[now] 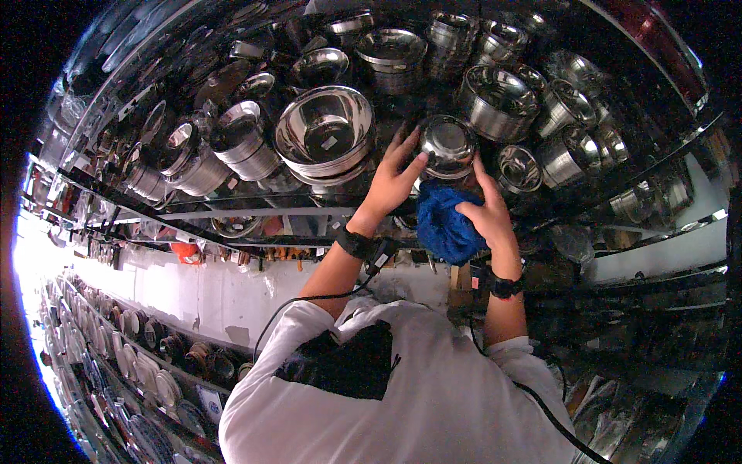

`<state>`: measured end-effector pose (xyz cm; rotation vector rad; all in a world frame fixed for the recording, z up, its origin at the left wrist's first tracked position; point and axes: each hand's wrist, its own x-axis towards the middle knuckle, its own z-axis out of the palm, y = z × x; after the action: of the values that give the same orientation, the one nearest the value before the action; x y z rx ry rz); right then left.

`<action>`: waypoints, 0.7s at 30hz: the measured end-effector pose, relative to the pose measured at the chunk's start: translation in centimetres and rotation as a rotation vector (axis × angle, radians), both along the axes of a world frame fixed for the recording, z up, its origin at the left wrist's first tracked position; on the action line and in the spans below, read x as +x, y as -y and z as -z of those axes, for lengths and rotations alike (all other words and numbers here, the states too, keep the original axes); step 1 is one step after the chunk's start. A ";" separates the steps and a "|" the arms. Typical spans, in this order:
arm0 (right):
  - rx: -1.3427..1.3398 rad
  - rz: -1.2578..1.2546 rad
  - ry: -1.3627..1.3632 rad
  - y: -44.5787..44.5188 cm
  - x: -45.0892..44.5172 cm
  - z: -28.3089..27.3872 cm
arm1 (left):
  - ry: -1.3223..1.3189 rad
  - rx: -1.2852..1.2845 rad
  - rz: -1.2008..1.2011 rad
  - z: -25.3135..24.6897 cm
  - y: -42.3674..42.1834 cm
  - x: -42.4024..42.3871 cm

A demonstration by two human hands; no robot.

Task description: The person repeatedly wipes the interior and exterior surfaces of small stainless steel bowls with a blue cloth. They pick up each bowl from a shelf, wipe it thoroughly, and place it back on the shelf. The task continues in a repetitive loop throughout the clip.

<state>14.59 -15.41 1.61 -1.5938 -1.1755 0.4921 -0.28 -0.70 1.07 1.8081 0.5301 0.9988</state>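
Observation:
A shiny steel bowl [447, 139] lies between my hands, its rounded base apparently facing up. The thumb and fingers of my left hand [393, 177] are against the bowl's left side. My right hand [491, 210] holds a bunched blue cloth [446, 223] below the bowl, with its forefinger reaching up along the bowl's right edge. A small steel bowl [520, 168] sits just right of that hand. To the left of my left hand stands a stack of wide steel bowls [324, 130]. What is under the bowl between my hands is hidden.
Stacked steel bowls [499, 104] and nested steel dishes [243, 139] crowd the shelf on both sides. The shelf's front edge [191, 209] runs below my forearms. Plates [145, 371] fill a rack at lower left. A black cable [301, 298] hangs from my left wristband.

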 end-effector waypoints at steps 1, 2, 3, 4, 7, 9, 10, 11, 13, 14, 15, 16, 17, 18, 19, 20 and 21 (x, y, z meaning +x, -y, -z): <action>0.033 -0.014 0.058 0.3 -0.1 -0.2 | 0.024 0.042 -0.008 -0.5 0.2 -0.2; 0.065 -0.028 0.117 0.5 -0.2 -0.5 | 0.049 0.084 -0.017 -1.1 0.4 -0.6; 0.100 -0.043 0.176 0.8 -0.3 -1.0 | 0.075 0.128 -0.027 -1.6 0.5 -1.0; 0.127 -0.044 0.194 1.2 -1.0 -2.0 | 0.085 0.159 -0.023 -2.1 0.7 -1.7; 0.192 -0.163 0.035 1.9 -2.7 -2.9 | 0.074 0.150 -0.036 -1.4 1.4 -3.8; 0.219 -0.245 0.052 2.0 -3.8 -3.0 | 0.134 0.125 -0.028 -1.2 2.3 -5.4; 0.230 -0.306 0.109 2.0 -4.2 -3.1 | 0.126 0.053 -0.012 -0.8 2.4 -6.4; 0.241 -0.370 0.165 2.0 -4.5 -3.2 | 0.119 -0.019 0.003 0.0 2.4 -7.4; 0.138 -0.481 0.256 2.0 -5.6 -3.8 | 0.258 -0.483 0.121 1.2 2.8 -9.1; 0.104 -0.538 0.280 1.8 -6.3 -3.6 | 0.282 -0.644 0.180 1.6 2.8 -10.0; 0.068 -0.596 0.306 1.6 -6.9 -3.3 | 0.310 -0.806 0.241 1.8 2.9 -10.8; 0.032 -0.651 0.305 1.2 -7.6 -3.3 | 0.336 -0.874 0.324 1.4 3.0 -11.6; 0.011 -0.699 0.339 0.9 -8.1 -3.0 | 0.374 -0.934 0.425 1.6 2.8 -12.1; -0.010 -0.747 0.374 0.5 -8.7 -2.7 | 0.351 -1.009 0.417 1.9 2.7 -12.8; -0.031 -0.795 0.410 0.3 -9.4 -2.2 | 0.327 -1.085 0.411 2.1 2.7 -13.4; -0.044 -0.797 0.414 0.0 -10.0 -1.7 | 0.337 -1.021 0.397 2.2 2.8 -13.7; -0.058 -0.819 0.433 -0.2 -10.4 -1.5 | 0.318 -0.954 0.317 1.6 3.1 -13.9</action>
<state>4.18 -15.25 3.10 -1.2394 -2.1748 0.7160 -14.17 -3.81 -0.57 0.8260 0.3983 0.6213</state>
